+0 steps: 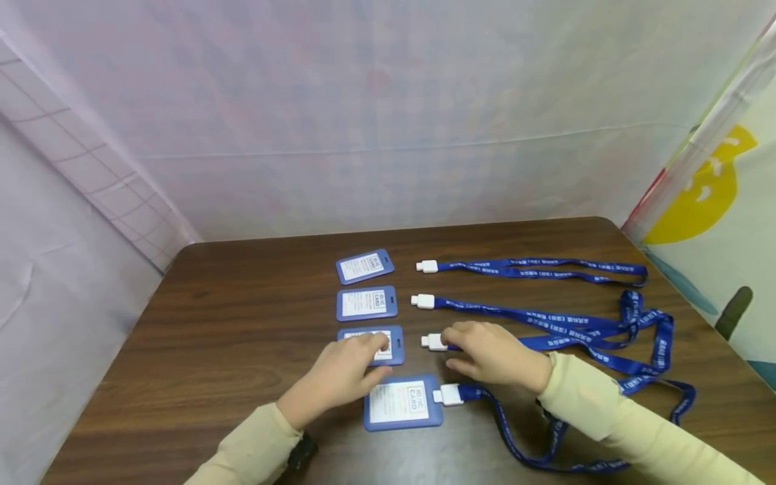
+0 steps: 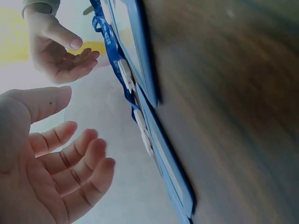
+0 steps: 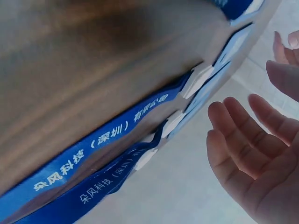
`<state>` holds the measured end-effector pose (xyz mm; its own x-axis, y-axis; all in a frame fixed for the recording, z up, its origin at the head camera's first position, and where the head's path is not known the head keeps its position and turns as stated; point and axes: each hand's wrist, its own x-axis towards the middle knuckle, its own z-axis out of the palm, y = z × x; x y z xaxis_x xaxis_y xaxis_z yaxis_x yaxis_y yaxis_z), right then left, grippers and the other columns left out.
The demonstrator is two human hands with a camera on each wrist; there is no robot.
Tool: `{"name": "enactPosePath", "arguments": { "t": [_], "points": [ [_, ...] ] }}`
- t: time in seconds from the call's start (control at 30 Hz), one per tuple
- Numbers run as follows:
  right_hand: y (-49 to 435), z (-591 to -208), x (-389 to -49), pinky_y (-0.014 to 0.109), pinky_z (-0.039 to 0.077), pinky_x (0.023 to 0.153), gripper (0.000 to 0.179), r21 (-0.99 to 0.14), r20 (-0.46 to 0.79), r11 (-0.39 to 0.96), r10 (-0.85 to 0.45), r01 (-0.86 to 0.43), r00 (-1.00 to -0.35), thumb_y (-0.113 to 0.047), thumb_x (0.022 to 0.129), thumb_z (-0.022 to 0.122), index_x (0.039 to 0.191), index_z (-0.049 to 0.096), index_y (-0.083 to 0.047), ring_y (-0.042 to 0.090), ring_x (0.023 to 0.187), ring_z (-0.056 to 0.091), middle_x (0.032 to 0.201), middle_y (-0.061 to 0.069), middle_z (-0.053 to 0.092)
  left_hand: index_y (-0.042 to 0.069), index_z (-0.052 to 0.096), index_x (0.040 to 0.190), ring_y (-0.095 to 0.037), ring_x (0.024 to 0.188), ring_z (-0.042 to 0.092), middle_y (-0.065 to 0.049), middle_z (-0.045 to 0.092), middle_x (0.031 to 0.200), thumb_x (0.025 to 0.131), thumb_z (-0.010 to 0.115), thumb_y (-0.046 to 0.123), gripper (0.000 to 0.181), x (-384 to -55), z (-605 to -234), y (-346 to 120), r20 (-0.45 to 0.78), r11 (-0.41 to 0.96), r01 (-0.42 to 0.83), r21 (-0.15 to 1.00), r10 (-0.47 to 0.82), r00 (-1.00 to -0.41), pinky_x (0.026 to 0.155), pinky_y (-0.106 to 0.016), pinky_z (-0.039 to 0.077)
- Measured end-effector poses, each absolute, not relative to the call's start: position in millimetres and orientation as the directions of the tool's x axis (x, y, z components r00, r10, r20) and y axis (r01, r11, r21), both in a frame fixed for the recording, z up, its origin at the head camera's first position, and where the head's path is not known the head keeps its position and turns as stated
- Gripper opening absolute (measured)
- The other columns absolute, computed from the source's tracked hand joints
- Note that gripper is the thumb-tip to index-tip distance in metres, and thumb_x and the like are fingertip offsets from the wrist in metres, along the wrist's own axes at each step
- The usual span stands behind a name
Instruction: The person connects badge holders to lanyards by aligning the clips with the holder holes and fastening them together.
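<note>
Above the third blue badge holder (image 1: 397,347) hovers my left hand (image 1: 342,367), covering part of it. The left wrist view shows its fingers loosely bent, with nothing in them. My right hand (image 1: 494,353) is over the blue strap beside the third lanyard's white clip (image 1: 433,342). In the right wrist view its relaxed fingers (image 3: 233,133) are apart from the lanyard straps (image 3: 112,135). The nearest badge holder (image 1: 403,404) lies flat, its slot end joined to the white clip (image 1: 450,395) of a blue lanyard (image 1: 509,438).
Farther back lie two more badge holders, the farthest (image 1: 364,267) tilted and another (image 1: 366,303) straight. To their right are two lanyards with white clips (image 1: 427,267), separate from the holders. Straps tangle at the right of the brown table (image 1: 242,303). Cloth curtains (image 1: 388,135) hang behind.
</note>
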<state>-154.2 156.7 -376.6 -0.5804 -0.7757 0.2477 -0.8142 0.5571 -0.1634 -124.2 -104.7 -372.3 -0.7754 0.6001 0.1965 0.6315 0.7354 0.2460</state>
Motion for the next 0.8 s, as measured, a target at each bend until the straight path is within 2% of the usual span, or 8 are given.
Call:
{"name": "enactPosePath", "arguments": {
  "t": [0.37,0.63,0.8],
  "points": [
    [150.1,-379.4,-175.6,0.026,0.048,0.055,0.021,-0.122,0.22,0.572,-0.782,-0.811,-0.584,-0.02,0.07,0.075,0.084,0.065,-0.006,0.011,0.062,0.052,0.074,0.001,0.057,0.01,0.056,0.096,-0.012,0.066,0.052,0.001,0.055,0.076,0.078,0.068,0.024,0.026,-127.7,-371.5,-116.7,0.307,0.737,0.621,0.265,0.546,-0.779,0.049,-0.025,0.042],
    [142.9,-386.7,-183.8,0.025,0.047,0.054,0.029,-0.115,0.147,0.604,-0.775,-0.789,-0.615,-0.027,0.071,0.076,0.09,0.069,-0.006,0.01,0.063,0.051,0.075,0.0,0.056,0.01,0.056,0.098,-0.012,0.067,0.052,0.002,0.055,0.076,0.078,0.068,0.024,0.027,-128.5,-371.3,-121.0,0.325,0.745,0.612,0.267,0.528,-0.785,0.05,-0.025,0.042],
    [139.3,-390.5,-185.4,0.025,0.045,0.051,0.027,-0.081,0.14,0.608,-0.778,-0.79,-0.613,-0.031,0.071,0.075,0.084,0.069,-0.009,0.009,0.06,0.047,0.071,-0.004,0.051,0.009,0.057,0.1,-0.013,0.07,0.054,0.0,0.057,0.079,0.078,0.068,0.024,0.029,-130.0,-371.3,-121.6,0.336,0.743,0.618,0.26,0.53,-0.779,0.053,-0.027,0.045]
  ]
}}
